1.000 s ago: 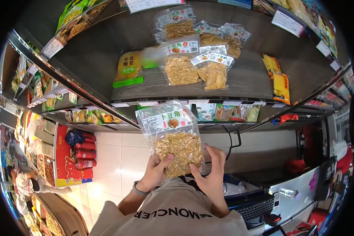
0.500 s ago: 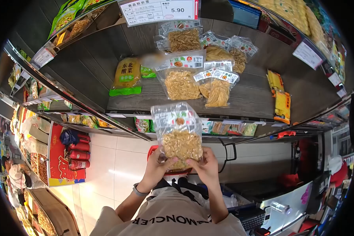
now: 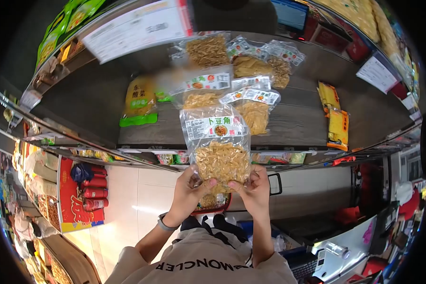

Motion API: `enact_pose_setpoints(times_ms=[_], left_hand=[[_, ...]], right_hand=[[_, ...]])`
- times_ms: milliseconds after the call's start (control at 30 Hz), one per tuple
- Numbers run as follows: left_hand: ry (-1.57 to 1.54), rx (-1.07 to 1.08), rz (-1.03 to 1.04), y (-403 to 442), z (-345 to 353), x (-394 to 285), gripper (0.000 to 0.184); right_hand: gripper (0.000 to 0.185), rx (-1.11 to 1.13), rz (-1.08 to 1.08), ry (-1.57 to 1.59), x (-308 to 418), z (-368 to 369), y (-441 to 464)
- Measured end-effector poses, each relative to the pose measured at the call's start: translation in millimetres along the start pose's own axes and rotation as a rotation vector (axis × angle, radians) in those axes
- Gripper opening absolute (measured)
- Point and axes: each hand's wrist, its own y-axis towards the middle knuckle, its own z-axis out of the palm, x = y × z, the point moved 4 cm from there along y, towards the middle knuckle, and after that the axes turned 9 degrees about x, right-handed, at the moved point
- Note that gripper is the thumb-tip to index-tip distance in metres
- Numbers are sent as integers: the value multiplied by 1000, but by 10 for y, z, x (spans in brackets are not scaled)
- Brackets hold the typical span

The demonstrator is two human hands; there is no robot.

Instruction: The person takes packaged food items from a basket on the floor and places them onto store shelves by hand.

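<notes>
Both hands are holding a bag (image 3: pixel 221 158) up in front of the shelf (image 3: pixel 298 132), the label facing the wearer; the step in hand seems to be supporting and presenting it. The left hand (image 3: pixel 189 194) is grasping the lower left edge and the right hand (image 3: pixel 256 191) the lower right, the 2 thumbs pressing on the front and the fingers curling behind. Any careful move appears to be calling for an even pinch on both sides, since the filling is likely shifting if 1 side dips.

The bag is standing nearly upright, its top overlapping the shelf edge in view; whether it is touching the shelf, I cannot tell. Its clear plastic is wrinkling and catching glints, flat across the white label and bulging below, where crinkled tan shreds are bunching into a rough, squarish mass.

Behind it, a similar pack (image 3: pixel 201 99) is lying partly hidden, with tan strips (image 3: pixel 257 118) showing through clear film beside it. A pouch (image 3: pixel 139 97) with a green base is resting to the left, and 2 yellow packs (image 3: pixel 337 128) are lying to the right. Below the hands, a red basket (image 3: pixel 228 203) is holding more packaged goods.
</notes>
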Motion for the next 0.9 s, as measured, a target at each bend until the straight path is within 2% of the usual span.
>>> enact_pose_setpoints(times_ms=[133,267,333,367,400,467,533,633,700,800,867,900], left_hand=[[106,65,5,233,196,221,41],[350,38,27,547,530,536,36],[511,97,10,744,765,701,37],[396,92,40,893,881,868,37],[411,97,54,1061,1025,934,37],[548,23,337,1395,1300,855,30],[517,44,359,1740,1573,756,30],[599,-20,355,2323,1871,687,31],[451,-126,613,2678,1990,678,32],[519,-222,558,3190,1969,762,37],[475,-259,618,3483,1942,856,37],[509,-387,601,3676,1815,997,37]], right_hand=[[53,-81,-66,43,-41,-341,-10],[57,-220,-101,-135,-65,-895,-27],[54,-318,-147,-230,-7,-1204,16],[52,-324,-226,-249,-11,-1380,66],[52,-327,-244,-239,18,-1533,136],[50,-398,-301,-201,113,-1809,313],[49,-414,-332,-164,300,-2012,620],[49,-445,-418,-232,512,-2317,1153],[49,-457,-428,-224,491,-2514,1533],[51,-436,-504,-163,314,-2729,2218],[51,-400,-496,-197,144,-2777,2599],[51,-426,-404,-336,72,-2765,2718]])
